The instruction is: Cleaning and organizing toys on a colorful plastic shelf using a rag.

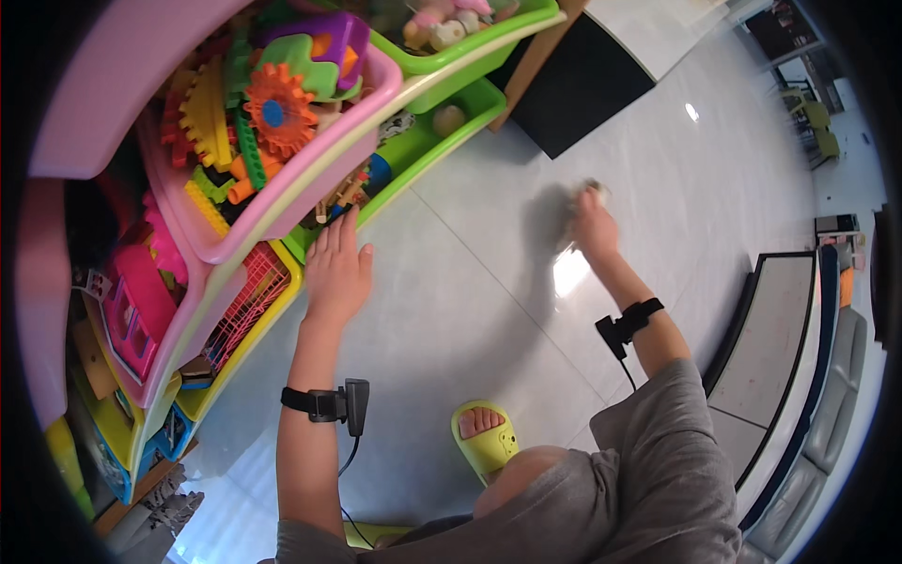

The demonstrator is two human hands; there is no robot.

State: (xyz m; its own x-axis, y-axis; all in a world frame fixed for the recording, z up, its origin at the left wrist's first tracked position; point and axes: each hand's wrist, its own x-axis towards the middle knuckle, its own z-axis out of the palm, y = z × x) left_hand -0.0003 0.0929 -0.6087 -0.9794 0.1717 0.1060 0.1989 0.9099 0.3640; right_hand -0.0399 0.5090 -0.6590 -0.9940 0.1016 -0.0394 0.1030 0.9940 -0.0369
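Observation:
My left hand (338, 271) lies palm down with straight fingers at the rim of a low green plastic bin (423, 163). Its fingertips reach over the edge, close to some small wooden pieces (347, 194) inside. Out to the right, above the floor, my right hand (595, 229) has its fingers closed around a small pale object (590, 187), too blurred to name. A round beige thing (448, 121) sits at the far end of the green bin. Above it, a pink bin (331, 134) is heaped with plastic building toys, including an orange gear (282, 109).
A yellow bin (243, 345) with a red plastic grid (248, 303) is left of my left hand. Another green bin (479, 53) holds soft toys. A black panel (574, 88) of furniture stands beyond. Tiled floor (451, 296) stretches below; a low table (764, 331) is at right.

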